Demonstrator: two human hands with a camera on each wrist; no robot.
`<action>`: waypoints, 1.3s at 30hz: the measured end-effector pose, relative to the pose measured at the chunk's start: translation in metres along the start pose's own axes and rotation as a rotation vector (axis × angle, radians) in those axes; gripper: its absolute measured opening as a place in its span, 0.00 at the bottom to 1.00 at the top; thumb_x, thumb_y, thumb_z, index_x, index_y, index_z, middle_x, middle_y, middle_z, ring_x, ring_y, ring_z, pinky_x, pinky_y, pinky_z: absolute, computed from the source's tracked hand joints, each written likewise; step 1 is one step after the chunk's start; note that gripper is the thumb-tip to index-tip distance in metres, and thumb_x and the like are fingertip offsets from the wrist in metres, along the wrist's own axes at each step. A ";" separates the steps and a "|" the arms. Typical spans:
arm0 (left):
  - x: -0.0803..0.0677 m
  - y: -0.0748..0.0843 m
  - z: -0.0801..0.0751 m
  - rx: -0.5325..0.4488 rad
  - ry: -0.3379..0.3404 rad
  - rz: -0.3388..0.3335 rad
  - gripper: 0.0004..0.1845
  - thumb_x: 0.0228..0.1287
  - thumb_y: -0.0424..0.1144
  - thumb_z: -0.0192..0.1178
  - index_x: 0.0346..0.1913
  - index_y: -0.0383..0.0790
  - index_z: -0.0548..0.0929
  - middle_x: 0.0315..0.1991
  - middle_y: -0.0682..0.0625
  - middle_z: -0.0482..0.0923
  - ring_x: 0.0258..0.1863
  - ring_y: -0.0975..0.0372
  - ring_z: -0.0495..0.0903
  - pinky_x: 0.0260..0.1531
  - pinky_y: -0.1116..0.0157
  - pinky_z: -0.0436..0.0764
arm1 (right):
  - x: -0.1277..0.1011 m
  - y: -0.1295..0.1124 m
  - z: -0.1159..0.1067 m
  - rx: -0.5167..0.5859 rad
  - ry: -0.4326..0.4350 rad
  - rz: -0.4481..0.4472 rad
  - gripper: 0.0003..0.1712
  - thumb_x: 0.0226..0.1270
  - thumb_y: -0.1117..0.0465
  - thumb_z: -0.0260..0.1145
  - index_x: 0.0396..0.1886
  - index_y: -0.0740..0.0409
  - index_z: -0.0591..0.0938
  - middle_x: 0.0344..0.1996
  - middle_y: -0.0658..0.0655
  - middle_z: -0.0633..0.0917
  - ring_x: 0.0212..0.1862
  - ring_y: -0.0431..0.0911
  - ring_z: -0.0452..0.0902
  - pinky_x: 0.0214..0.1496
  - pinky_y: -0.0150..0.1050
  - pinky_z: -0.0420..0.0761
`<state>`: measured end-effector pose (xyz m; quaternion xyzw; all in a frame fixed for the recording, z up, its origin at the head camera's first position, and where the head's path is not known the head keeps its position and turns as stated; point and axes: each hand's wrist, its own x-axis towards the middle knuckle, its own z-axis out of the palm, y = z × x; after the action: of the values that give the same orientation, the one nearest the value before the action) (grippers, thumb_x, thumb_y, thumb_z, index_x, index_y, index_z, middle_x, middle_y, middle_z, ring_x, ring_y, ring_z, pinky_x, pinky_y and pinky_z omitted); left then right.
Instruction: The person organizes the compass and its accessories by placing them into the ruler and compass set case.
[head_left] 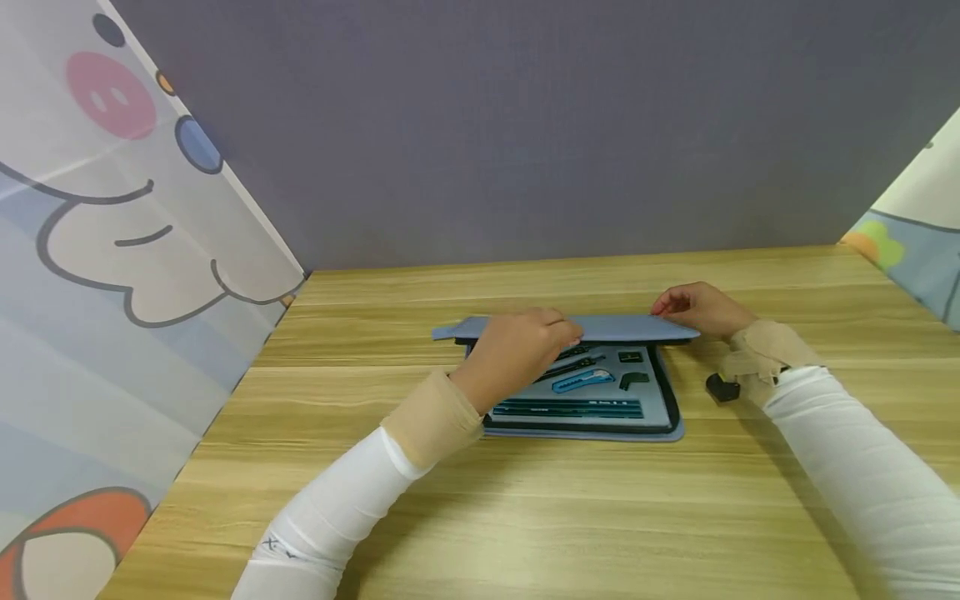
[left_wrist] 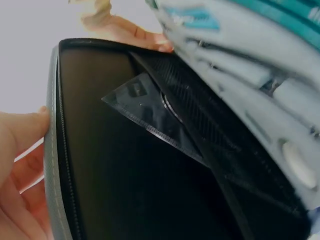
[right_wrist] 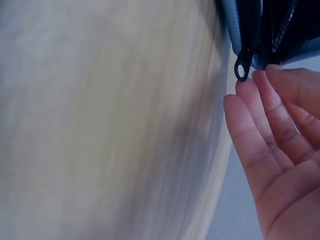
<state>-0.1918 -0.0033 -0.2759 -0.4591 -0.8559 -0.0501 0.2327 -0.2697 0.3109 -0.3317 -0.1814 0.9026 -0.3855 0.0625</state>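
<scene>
A blue-grey zip case lies partly open on the table, its lid [head_left: 622, 328] raised over the tray. My left hand [head_left: 517, 354] grips the lid's front edge, thumb on the inner side in the left wrist view. Inside the tray sit green pencils [head_left: 570, 408], a blue utility knife [head_left: 583, 382] and a small sharpener [head_left: 630, 357]. A clear plastic triangular piece [left_wrist: 145, 110] pokes from the lid's mesh pocket [left_wrist: 200, 115]. At the back right corner is my right hand [head_left: 701, 308], its loosely bent fingers beside the black zip pull [right_wrist: 243, 67].
The wooden table [head_left: 570, 517] ends at a grey upright panel [head_left: 525, 133] behind the case. Cartoon-printed sheets hang at the left [head_left: 97, 367] and right [head_left: 915, 250]. A small black object [head_left: 722, 388] shows beside the right wrist.
</scene>
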 end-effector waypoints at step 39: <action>-0.034 0.029 0.033 -0.123 -0.300 -0.054 0.09 0.60 0.36 0.64 0.43 0.50 0.87 0.42 0.55 0.82 0.43 0.63 0.81 0.40 0.73 0.79 | -0.004 -0.005 0.007 0.106 -0.072 0.169 0.13 0.62 0.75 0.56 0.43 0.84 0.74 0.30 0.57 0.85 0.29 0.37 0.80 0.33 0.33 0.82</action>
<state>-0.1644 -0.0027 -0.3237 -0.4517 -0.8884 -0.0394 0.0722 -0.2626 0.3046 -0.3332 -0.1148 0.8902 -0.4191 0.1366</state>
